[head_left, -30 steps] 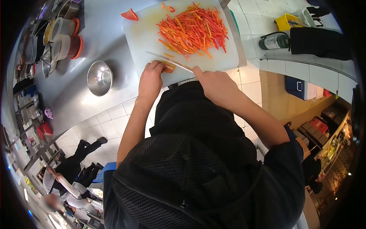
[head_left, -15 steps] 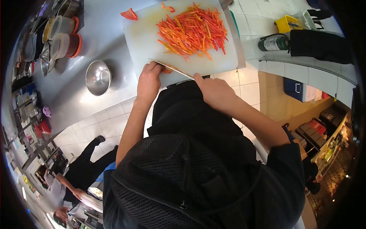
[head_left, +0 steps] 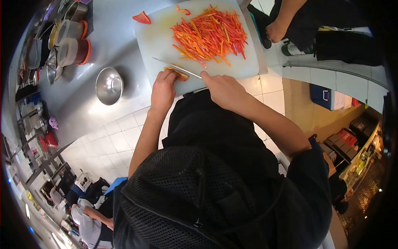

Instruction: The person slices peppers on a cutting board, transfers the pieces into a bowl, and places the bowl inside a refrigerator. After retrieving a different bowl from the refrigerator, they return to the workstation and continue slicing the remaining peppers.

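On the white cutting board (head_left: 159,41) lies a large heap of thin red and orange pepper strips (head_left: 209,35). My left hand (head_left: 163,89) is at the board's near edge, its closed fingers pressed on an orange-red pepper piece (head_left: 181,76). The handle of a knife (head_left: 187,72) is gripped in my right hand (head_left: 225,89); its blade slants up and left, beside the pepper piece. A red pepper wedge (head_left: 142,18) rests at the board's top left, and a few small red scraps (head_left: 183,10) lie above the heap.
A metal bowl (head_left: 109,86) stands on the steel counter (head_left: 74,110) left of the board. Plastic tubs (head_left: 74,51) are farther left. Another person's hand (head_left: 276,31) is beyond the board's right side, near a green cylinder (head_left: 293,49). A person in grey (head_left: 89,222) is at lower left.
My right hand and the knife have moved left, with the blade tip farther out over the board. Another person has come in at the upper right. The person at lower left has changed position.
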### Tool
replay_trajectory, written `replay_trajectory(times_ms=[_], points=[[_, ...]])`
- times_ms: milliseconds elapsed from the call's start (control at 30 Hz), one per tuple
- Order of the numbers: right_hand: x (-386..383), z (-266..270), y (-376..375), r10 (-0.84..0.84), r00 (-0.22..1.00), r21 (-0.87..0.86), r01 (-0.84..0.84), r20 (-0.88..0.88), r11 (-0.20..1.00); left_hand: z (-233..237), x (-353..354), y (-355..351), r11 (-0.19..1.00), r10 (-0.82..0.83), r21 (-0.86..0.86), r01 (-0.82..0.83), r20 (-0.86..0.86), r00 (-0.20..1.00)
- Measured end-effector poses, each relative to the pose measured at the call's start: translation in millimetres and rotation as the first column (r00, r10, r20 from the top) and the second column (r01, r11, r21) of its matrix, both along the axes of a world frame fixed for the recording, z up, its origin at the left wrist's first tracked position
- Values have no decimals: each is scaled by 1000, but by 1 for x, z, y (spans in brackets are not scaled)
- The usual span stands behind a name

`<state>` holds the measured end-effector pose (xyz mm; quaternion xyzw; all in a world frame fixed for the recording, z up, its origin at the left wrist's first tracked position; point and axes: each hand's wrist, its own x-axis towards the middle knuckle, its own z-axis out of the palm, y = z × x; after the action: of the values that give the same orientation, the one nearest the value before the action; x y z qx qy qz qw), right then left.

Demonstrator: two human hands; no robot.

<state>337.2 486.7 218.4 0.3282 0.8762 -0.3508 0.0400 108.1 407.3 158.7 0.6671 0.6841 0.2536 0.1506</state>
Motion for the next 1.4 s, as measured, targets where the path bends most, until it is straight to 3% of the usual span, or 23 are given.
replay_trajectory(times_ms=[67,133,167,233,333,467,533,567,633,833,933,1133,1233,1400], points=[[-2,19,5,-8,1000,1,8,10,1000,-2,0,0,1000,23,20,-23,18,1000],[10,43,-3,-2,989,-105,18,150,994,-2,-1,0,1000,27,-4,-27,24,999],[10,31,-6,2,988,-107,15,157,994,-3,-1,-1,999,21,-34,-20,30,999],[11,0,-12,-67,997,-63,70,42,996,-5,-1,-1,999,23,-26,-22,48,999],[-11,-12,-1,-32,999,19,32,-28,999,-4,-2,-2,1000,15,2,-15,48,999],[-2,19,-5,-37,999,38,39,-27,999,-6,-2,-1,999,35,40,-37,54,998],[7,31,-14,-50,985,-39,57,163,998,-6,-2,-3,999,35,27,-37,65,997],[6,19,-16,-47,985,-39,55,166,998,-6,-3,-2,1000,23,17,-24,67,997],[0,-12,-17,-115,993,-53,115,-2,992,-7,-4,-5,1000,22,15,-23,61,998],[-17,-28,-4,-115,992,-72,111,-54,991,-8,-4,-1,998,-6,67,2,65,998],[20,-21,-1,-138,989,-117,131,-57,984,-4,-5,-4,998,-1,64,-2,32,999],[31,11,12,-206,975,64,202,77,977,-1,-1,-6,997,-11,76,13,-16,1000],[21,12,-6,-172,985,75,172,-5,982,-2,-3,-8,996,-18,83,21,-38,999],[16,-3,-15,-106,992,69,101,71,993,-9,-4,-6,992,-15,127,16,-12,1000]])
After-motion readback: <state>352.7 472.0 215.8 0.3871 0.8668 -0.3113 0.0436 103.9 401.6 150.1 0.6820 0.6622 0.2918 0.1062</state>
